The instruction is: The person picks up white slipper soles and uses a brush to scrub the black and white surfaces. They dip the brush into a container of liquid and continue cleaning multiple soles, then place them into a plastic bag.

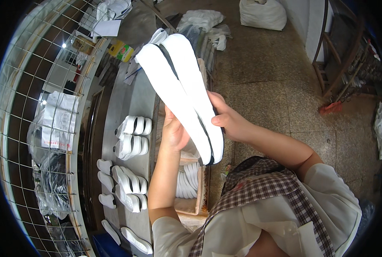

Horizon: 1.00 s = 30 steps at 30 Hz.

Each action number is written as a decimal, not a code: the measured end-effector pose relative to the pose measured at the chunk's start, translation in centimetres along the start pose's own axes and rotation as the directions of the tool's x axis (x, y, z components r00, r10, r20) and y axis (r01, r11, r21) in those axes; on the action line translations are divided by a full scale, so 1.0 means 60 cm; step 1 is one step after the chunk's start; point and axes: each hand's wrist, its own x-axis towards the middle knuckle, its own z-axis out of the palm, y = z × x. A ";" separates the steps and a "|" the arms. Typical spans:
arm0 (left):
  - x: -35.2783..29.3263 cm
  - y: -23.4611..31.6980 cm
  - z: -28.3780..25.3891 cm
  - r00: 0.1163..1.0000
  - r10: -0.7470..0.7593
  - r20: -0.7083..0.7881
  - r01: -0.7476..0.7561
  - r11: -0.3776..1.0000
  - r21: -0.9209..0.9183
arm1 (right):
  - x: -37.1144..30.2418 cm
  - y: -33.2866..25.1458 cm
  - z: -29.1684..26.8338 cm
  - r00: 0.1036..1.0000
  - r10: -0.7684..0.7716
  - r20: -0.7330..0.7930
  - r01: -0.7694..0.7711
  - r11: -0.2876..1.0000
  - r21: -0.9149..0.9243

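Observation:
Two long white shoe soles [167, 81] are held up side by side in front of me, their edges toward me and a dark strip showing between them. My left hand [174, 132] supports them from the left; most of its fingers are hidden behind the soles. On the other side, my right hand [226, 116] grips the right-hand sole, thumb on its near edge. Another pale sole end [158, 36] pokes out behind their far tips. Below my hands, a lined crate [190, 208] contains several white soles [187, 182] packed in a row.
A grey metal table [133, 103] on the left carries grouped white soles [133, 145] and several loose ones. Wire mesh [21, 124] stands beyond it. Plastic bags [201, 19] lie at the far end, a white sack [263, 13] sits on the floor, and a rack [339, 60] stands right.

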 end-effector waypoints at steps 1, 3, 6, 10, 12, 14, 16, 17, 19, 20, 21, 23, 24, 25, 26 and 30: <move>-0.001 -0.002 -0.001 1.000 0.005 0.014 -0.005 1.000 -0.010 | -0.003 0.000 -0.001 1.000 0.001 0.010 0.000 1.000 -0.019; -0.003 -0.006 -0.001 0.999 0.017 0.029 -0.017 1.000 0.012 | -0.009 -0.001 -0.002 1.000 0.011 0.021 -0.010 0.999 -0.036; -0.003 -0.012 0.003 0.999 0.034 0.012 -0.035 0.992 0.121 | -0.013 -0.002 -0.001 0.999 0.027 0.035 -0.026 0.999 -0.031; -0.007 -0.012 0.013 0.998 0.067 -0.005 -0.065 0.979 0.196 | -0.017 -0.002 0.001 0.997 -0.008 0.080 0.012 0.999 -0.042; -0.009 -0.010 0.019 0.999 0.054 0.009 -0.054 0.984 0.171 | -0.022 -0.002 0.001 0.994 -0.040 0.104 0.049 0.996 -0.079; -0.011 -0.008 0.025 0.998 0.034 0.048 -0.041 0.987 0.155 | -0.028 -0.004 0.002 0.987 -0.092 0.129 0.110 0.985 -0.136; -0.015 -0.006 0.026 0.996 0.007 0.088 -0.019 0.990 0.141 | -0.034 -0.005 0.006 0.988 -0.091 0.124 0.110 0.982 -0.157; -0.016 -0.006 0.026 0.997 -0.007 0.083 -0.003 0.993 0.121 | -0.036 -0.006 0.008 0.987 -0.098 0.124 0.118 0.979 -0.166; -0.019 -0.007 0.021 0.996 -0.026 0.090 0.019 0.997 0.074 | -0.038 -0.006 0.012 0.987 -0.112 0.111 0.128 0.981 -0.147; -0.021 -0.007 0.017 0.997 -0.016 0.070 0.010 0.996 0.087 | -0.039 -0.007 0.013 0.987 -0.124 0.104 0.137 0.981 -0.137; -0.020 -0.007 0.012 0.997 0.007 0.077 -0.014 0.995 0.097 | -0.038 -0.007 0.014 0.984 -0.131 0.118 0.148 0.978 -0.148; -0.021 -0.008 0.001 0.996 0.055 0.074 -0.063 0.992 0.113 | -0.036 -0.010 0.014 0.980 -0.144 0.141 0.168 0.970 -0.176; -0.024 -0.009 -0.004 0.995 0.079 0.061 -0.086 0.989 0.121 | -0.035 -0.012 0.013 0.983 -0.118 0.143 0.140 0.978 -0.155; -0.027 -0.010 -0.009 0.994 0.103 0.045 -0.108 0.986 0.129 | -0.035 -0.015 0.012 0.985 -0.091 0.145 0.110 0.985 -0.134; -0.030 -0.011 -0.014 0.994 0.102 0.028 -0.104 0.987 0.120 | -0.035 -0.019 0.011 0.987 -0.061 0.148 0.078 0.991 -0.112; -0.036 -0.015 -0.031 0.991 0.130 -0.010 -0.127 0.980 0.152 | -0.040 -0.038 0.011 0.993 0.024 0.112 -0.006 0.987 -0.162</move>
